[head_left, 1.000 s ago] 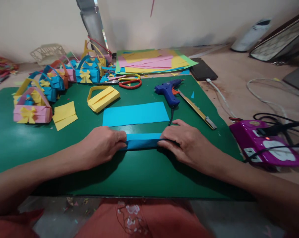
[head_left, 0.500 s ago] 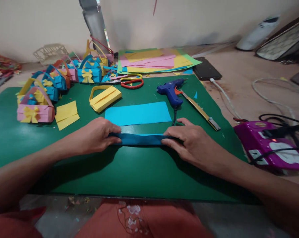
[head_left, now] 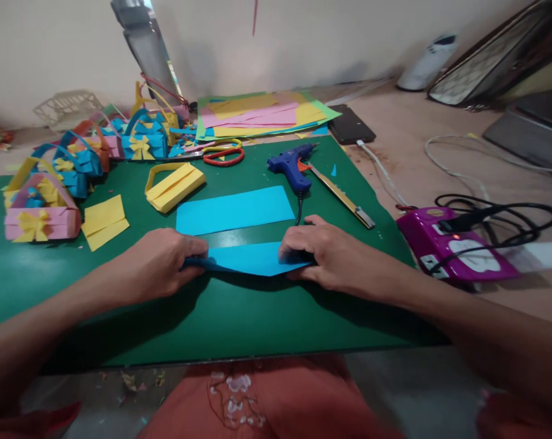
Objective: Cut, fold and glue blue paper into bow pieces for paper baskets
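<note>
My left hand (head_left: 172, 261) pinches the left end of a blue paper strip (head_left: 243, 258) between thumb and fingers. At its right end, my right hand (head_left: 319, 250) is closed on the same strip, with the fingertips on its upper face. The paper bows between the hands, its near edge dipping toward me. Just beyond it, a flat light-blue paper rectangle (head_left: 234, 210) lies on the green board (head_left: 239, 323). A folded yellow paper basket (head_left: 175, 186) with a handle rests on its side farther left, near a creased yellow paper piece (head_left: 105, 222).
Behind the hands are a blue glue gun (head_left: 291, 166), a yellow cutter knife (head_left: 344, 196) and scissors (head_left: 224, 155). Finished paper baskets (head_left: 42, 219) crowd the left. Coloured sheets (head_left: 261, 116) and a phone (head_left: 351, 125) lie at the back. A purple power box (head_left: 454, 244) with cables sits right.
The blue strip has tilted from showing a dark narrow side to showing its lit upper face, and it now bows. Both hands still grip its ends. The view has shifted to the right.
</note>
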`<action>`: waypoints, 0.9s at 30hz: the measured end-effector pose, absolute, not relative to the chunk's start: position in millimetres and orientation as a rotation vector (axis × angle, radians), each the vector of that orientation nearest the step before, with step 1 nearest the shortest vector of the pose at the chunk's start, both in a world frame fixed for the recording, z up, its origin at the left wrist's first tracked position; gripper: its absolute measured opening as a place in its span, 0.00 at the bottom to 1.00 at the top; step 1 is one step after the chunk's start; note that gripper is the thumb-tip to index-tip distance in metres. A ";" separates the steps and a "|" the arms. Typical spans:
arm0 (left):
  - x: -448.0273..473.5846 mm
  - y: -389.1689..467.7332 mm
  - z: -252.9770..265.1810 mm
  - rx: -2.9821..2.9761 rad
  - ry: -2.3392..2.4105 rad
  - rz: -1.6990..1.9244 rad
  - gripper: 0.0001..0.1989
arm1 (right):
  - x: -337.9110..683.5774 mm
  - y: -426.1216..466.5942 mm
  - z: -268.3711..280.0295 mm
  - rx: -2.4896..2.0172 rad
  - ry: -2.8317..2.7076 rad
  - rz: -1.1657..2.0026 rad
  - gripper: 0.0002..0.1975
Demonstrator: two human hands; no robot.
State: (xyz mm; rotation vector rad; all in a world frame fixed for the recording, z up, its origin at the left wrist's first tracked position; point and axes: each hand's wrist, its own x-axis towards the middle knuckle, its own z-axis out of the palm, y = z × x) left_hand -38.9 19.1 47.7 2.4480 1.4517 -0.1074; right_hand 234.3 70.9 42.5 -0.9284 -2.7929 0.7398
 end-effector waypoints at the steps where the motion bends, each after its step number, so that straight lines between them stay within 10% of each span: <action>1: -38.4 18.8 48.3 2.456 1.449 -0.137 0.08 | 234.6 71.4 43.0 -0.927 -2.790 0.753 0.06; 11: -21.9 13.4 75.3 2.231 1.328 -0.095 0.22 | 232.6 73.6 44.6 -0.995 -2.725 0.819 0.04; 27: 28.3 46.8 47.8 1.823 1.160 0.124 0.14 | 232.5 74.2 41.9 -0.978 -2.707 0.813 0.05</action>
